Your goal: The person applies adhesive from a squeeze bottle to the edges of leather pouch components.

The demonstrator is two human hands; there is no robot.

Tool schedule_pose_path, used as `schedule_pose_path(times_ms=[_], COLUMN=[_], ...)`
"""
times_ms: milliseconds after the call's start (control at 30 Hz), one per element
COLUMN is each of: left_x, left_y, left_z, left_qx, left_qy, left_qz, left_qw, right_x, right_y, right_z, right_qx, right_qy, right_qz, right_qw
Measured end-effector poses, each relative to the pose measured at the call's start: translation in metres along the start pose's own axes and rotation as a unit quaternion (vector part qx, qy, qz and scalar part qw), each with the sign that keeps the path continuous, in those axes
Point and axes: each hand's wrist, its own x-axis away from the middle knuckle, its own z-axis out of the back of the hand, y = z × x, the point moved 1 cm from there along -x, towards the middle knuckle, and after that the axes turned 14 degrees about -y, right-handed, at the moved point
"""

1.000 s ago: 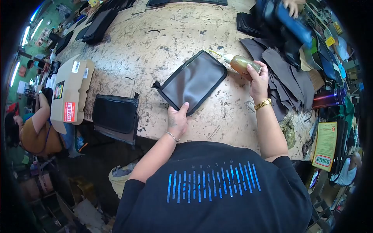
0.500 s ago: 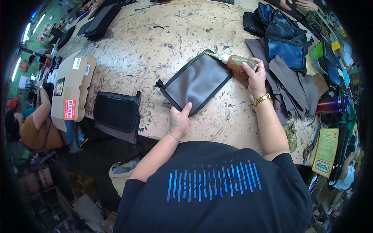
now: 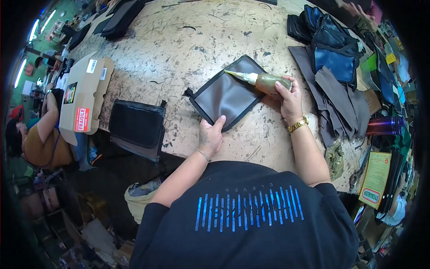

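Note:
A grey panel with black bound edges (image 3: 226,96) lies at an angle on the worktable. My left hand (image 3: 211,134) pinches its lower corner, thumb on top. My right hand (image 3: 290,96) is wrapped round a squeeze bottle (image 3: 270,83) of amber-brown liquid, tilted nearly level. The bottle's long pale nozzle points left, its tip over the panel's upper left part near the bound edge. A short black tab sticks out at the panel's left corner.
The scuffed worktable (image 3: 215,40) carries a black flap pouch (image 3: 135,123) and a cardboard box (image 3: 83,98) on the left. Grey fabric pieces (image 3: 342,98), blue-black bags (image 3: 333,60) and a purple tumbler (image 3: 385,125) stand right. A person (image 3: 45,139) sits at far left.
My right hand has shifted the bottle slightly down and left, so the nozzle tip has moved from the panel's top corner to along its upper left side. My left hand keeps its hold.

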Motion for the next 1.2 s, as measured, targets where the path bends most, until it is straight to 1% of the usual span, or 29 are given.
schedule_pose_path(times_ms=[167,267,400,467,633,833,967,1033,1133,1200], left_x=[0.0,-0.001,-0.001,-0.001,-0.002,-0.003,-0.005,-0.006,-0.006,-0.004], left_y=[0.0,-0.003,-0.004,-0.005,-0.005,-0.01,-0.013,-0.013,-0.015,-0.011], left_z=[0.0,0.004,0.005,0.006,0.006,0.009,0.01,0.01,0.011,0.008], left_qx=[0.008,-0.01,-0.016,-0.018,-0.012,-0.022,-0.036,-0.137,-0.132,-0.127], left_qy=[0.002,-0.004,-0.007,-0.001,-0.019,-0.012,-0.011,0.016,0.011,0.008], left_qz=[-0.007,-0.012,-0.002,0.0,-0.007,-0.018,-0.014,-0.027,-0.036,-0.038], left_qw=[1.0,1.0,1.0,1.0,1.0,1.0,0.999,0.99,0.991,0.991], right_x=[0.008,0.012,0.016,0.02,0.026,0.035,0.043,0.048,0.055,0.058], right_y=[-0.003,-0.005,-0.003,-0.006,-0.01,-0.015,-0.026,-0.03,-0.033,-0.033], right_z=[-0.014,-0.021,-0.026,-0.033,-0.043,-0.055,-0.071,-0.078,-0.083,-0.085], right_qx=[-0.018,-0.028,-0.046,-0.046,-0.045,-0.032,-0.007,0.007,0.043,0.137], right_qy=[-0.003,-0.01,-0.027,-0.034,-0.049,-0.066,-0.091,-0.099,-0.12,-0.116], right_qz=[0.0,-0.004,-0.016,-0.024,-0.046,-0.057,-0.02,-0.004,0.013,0.061], right_qw=[1.0,1.0,0.998,0.998,0.997,0.996,0.996,0.995,0.992,0.982])
